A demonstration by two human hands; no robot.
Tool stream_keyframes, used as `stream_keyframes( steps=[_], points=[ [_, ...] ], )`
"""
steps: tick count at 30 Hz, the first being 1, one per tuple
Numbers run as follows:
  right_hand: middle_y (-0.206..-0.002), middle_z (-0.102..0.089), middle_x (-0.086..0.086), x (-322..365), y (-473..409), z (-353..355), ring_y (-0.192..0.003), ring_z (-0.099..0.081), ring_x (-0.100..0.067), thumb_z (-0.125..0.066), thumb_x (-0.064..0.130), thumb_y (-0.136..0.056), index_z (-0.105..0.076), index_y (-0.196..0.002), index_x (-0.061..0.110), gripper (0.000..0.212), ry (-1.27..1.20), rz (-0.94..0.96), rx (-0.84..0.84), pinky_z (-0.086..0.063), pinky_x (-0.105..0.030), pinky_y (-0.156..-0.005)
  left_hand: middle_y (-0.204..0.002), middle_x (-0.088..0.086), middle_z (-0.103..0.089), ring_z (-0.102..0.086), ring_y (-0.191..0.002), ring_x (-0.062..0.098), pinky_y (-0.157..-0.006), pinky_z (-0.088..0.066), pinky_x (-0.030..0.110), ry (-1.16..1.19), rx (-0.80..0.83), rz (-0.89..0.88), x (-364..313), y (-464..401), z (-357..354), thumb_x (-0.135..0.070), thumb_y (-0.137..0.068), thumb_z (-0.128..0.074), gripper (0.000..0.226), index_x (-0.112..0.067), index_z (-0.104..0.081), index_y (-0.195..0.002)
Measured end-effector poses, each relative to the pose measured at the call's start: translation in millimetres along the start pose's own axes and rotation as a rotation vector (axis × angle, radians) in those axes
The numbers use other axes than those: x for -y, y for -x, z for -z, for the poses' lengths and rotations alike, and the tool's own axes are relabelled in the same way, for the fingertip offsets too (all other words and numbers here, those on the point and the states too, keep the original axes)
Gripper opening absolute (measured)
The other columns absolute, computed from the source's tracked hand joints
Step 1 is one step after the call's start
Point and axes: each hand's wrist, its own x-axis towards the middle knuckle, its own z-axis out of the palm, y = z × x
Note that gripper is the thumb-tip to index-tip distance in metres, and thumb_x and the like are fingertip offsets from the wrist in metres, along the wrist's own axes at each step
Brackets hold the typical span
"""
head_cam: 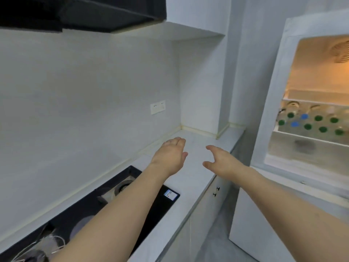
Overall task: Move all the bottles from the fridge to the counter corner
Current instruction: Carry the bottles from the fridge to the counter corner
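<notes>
The fridge (273, 103) stands at the right with its lit inside showing. On its middle shelf sit several clear bottles (311, 121), most with green caps and two with blue caps. The white counter corner (196, 135) lies to the left of the fridge, bare where it meets the wall. My left hand (170, 157) hovers over the counter with relaxed fingers, holding nothing. My right hand (221, 161) hovers beside it, fingers spread and loosely curved, also holding nothing. Both hands are well left of the fridge shelf.
A black cooktop (132, 190) is set into the counter under my left forearm. A dark range hood (75, 14) hangs at the top left. A wall socket plate (157, 107) is on the backsplash. Cabinet doors with small knobs (216, 191) are below the counter.
</notes>
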Motion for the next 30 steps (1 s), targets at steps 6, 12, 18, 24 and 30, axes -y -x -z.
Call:
stream_keyframes(
  steps=[6, 12, 18, 24, 30],
  points=[
    [-0.156, -0.027, -0.006, -79.5, -5.5, 40.4, -0.141, -0.029, -0.022, -0.054, 0.032, -0.095, -0.022, -0.151, 0.014, 0.067, -0.031, -0.134, -0.080, -0.025, -0.030, -0.112, -0.156, 0.006, -0.026, -0.024, -0.142, 0.025, -0.113, -0.023, 0.033, 0.007, 0.063, -0.147, -64.4, -67.1, -38.7, -0.031, -0.103, -0.037, 0.051, -0.012, -0.025, -0.149],
    [-0.155, -0.028, -0.002, -161.6, -34.9, 70.4, -0.140, -0.031, -0.021, -0.053, 0.030, -0.095, -0.023, -0.151, 0.017, 0.064, -0.058, -0.251, -0.160, -0.028, -0.031, -0.110, -0.147, 0.005, -0.038, -0.033, -0.135, 0.023, -0.107, -0.031, 0.032, 0.039, 0.073, -0.287, -120.1, -146.9, -83.1, -0.029, -0.102, -0.039, 0.044, -0.010, -0.035, -0.142],
    [-0.155, -0.029, 0.000, -231.2, -92.3, 106.2, -0.140, -0.031, -0.020, -0.053, 0.030, -0.095, -0.025, -0.150, 0.017, 0.062, -0.031, -0.347, -0.220, -0.027, -0.032, -0.112, -0.150, 0.004, -0.035, -0.033, -0.136, 0.023, -0.107, -0.032, 0.033, 0.089, 0.092, -0.402, -163.7, -242.6, -121.4, -0.030, -0.102, -0.039, 0.046, -0.012, -0.033, -0.144],
    [-0.154, -0.032, -0.003, -299.3, -133.8, 155.9, -0.138, -0.034, -0.021, -0.054, 0.031, -0.094, -0.027, -0.149, 0.015, 0.063, 0.027, -0.504, -0.279, -0.029, -0.032, -0.110, -0.151, 0.005, -0.034, -0.032, -0.137, 0.021, -0.110, -0.032, 0.034, 0.170, 0.102, -0.544, -215.9, -329.9, -148.7, -0.028, -0.102, -0.038, 0.047, -0.011, -0.031, -0.146],
    [-0.146, -0.043, -0.005, -350.1, -139.7, 185.6, -0.129, -0.044, -0.023, -0.054, 0.029, -0.095, -0.034, -0.145, 0.016, 0.056, 0.011, -0.658, -0.345, -0.037, -0.031, -0.103, -0.143, 0.004, -0.042, -0.042, -0.127, 0.021, -0.103, -0.040, 0.034, 0.290, 0.157, -0.629, -265.7, -386.4, -181.6, -0.029, -0.101, -0.039, 0.043, -0.012, -0.037, -0.141]
  ],
)
